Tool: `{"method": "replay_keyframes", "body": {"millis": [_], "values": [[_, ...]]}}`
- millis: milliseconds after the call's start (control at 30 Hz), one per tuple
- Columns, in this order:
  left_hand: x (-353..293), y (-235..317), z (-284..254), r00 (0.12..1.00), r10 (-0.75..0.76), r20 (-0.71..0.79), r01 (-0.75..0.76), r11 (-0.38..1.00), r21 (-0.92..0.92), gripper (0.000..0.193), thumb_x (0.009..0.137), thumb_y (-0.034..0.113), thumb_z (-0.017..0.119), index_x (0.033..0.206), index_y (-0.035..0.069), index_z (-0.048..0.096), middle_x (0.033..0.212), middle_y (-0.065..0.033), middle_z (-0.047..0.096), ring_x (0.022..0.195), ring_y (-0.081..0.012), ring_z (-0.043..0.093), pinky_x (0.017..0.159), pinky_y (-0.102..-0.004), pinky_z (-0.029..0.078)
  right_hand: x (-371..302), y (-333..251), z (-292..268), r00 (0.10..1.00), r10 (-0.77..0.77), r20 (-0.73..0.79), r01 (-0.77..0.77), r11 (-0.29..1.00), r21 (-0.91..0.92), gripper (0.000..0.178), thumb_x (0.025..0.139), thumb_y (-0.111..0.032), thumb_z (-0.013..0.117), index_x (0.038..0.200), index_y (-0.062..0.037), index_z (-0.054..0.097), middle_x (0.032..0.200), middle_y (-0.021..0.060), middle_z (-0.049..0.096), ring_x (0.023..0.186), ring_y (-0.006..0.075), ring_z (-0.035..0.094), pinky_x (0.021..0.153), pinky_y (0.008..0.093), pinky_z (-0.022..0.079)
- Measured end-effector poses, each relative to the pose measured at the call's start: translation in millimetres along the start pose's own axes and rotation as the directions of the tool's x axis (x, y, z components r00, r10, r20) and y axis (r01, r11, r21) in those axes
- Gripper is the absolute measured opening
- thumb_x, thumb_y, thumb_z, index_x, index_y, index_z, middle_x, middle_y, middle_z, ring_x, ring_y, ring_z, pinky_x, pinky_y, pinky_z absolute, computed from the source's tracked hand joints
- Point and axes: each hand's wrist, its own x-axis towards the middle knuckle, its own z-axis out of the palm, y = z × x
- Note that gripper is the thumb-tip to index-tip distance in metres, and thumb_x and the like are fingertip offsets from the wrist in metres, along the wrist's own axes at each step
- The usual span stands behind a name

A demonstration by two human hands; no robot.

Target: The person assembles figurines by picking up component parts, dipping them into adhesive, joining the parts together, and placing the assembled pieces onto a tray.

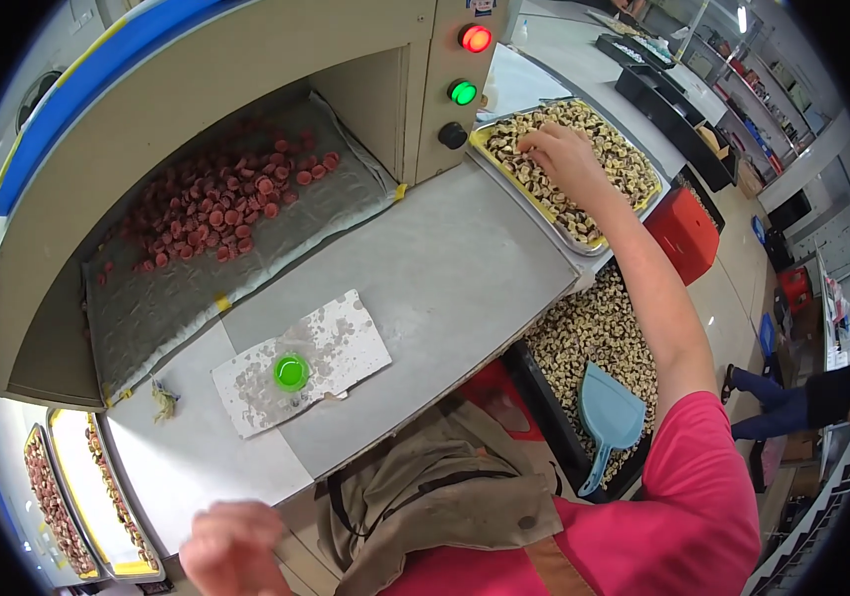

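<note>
My right hand [566, 159] reaches to the far right, over a shallow metal tray [584, 244] with a yellow rim. Small cream-and-dark pieces [627, 169] fill that tray. The fingers are bent and drawn together at the pieces; whatever is between them is too small to make out. Low in the picture, my left hand [234, 546] is raised in front of the worktop's near edge, smeared by motion, so its fingers cannot be read. On the worktop lies a stained white board [355, 343] with a small round green dish [291, 372] on it.
A beige machine [336, 32] with lit buttons has a dark mat [286, 238] bearing red cup-shaped pieces [221, 214]. Below right, a black bin [544, 402] of similar cream-and-dark pieces holds a blue dustpan [612, 412]. Trays [152, 556] stand lower left; another person [792, 402] is far right.
</note>
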Motion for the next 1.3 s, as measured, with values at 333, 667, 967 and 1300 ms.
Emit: {"method": "replay_keyframes", "body": {"millis": [333,667,967,1300], "values": [[99,-97,-56,0.968,-0.175,0.178,0.02,0.764,0.644,0.024,0.081,0.009,0.059,0.104,0.002,0.058,0.093,-0.0113,0.061,0.087,-0.0208,0.059,0.078,-0.0304,0.045,-31,-121,-47,0.986,0.148,0.08,-0.167,0.81,0.563,0.01,0.081,-0.005,0.059,0.09,-0.0023,0.057,0.09,0.0068,0.056,0.082,0.0146,0.056,0.074,0.0259,0.045],[166,-205,-30,0.973,0.055,0.223,-0.204,0.653,0.729,0.02,0.074,0.013,0.068,0.087,0.005,0.057,0.081,-0.0128,0.061,0.076,-0.0275,0.06,0.066,-0.0365,0.047,-67,-199,-42,0.916,-0.155,0.37,-0.13,0.758,0.639,0.017,0.076,-0.009,0.066,0.089,-0.0019,0.057,0.088,0.0088,0.055,0.079,0.0202,0.057,0.07,0.0294,0.047],[150,-193,-45,0.998,0.015,0.068,-0.058,0.72,0.692,0.02,0.079,0.012,0.06,0.098,0.006,0.056,0.085,-0.0125,0.063,0.077,-0.0234,0.062,0.068,-0.0326,0.048,-61,-205,-23,0.862,-0.176,0.476,-0.202,0.742,0.639,0.022,0.075,-0.013,0.069,0.09,-0.0036,0.056,0.087,0.0067,0.053,0.074,0.0179,0.053,0.069,0.0282,0.045],[98,-140,-83,0.856,-0.452,-0.25,0.412,0.89,-0.197,0.037,0.091,0.015,0.052,0.123,-0.002,0.045,0.109,-0.0064,0.056,0.098,-0.0132,0.057,0.081,-0.0226,0.046,-77,-217,-16,0.92,-0.119,0.374,-0.171,0.736,0.655,0.032,0.076,-0.014,0.068,0.105,-0.005,0.056,0.093,0.0085,0.053,0.081,0.0195,0.055,0.074,0.0308,0.046]]}}
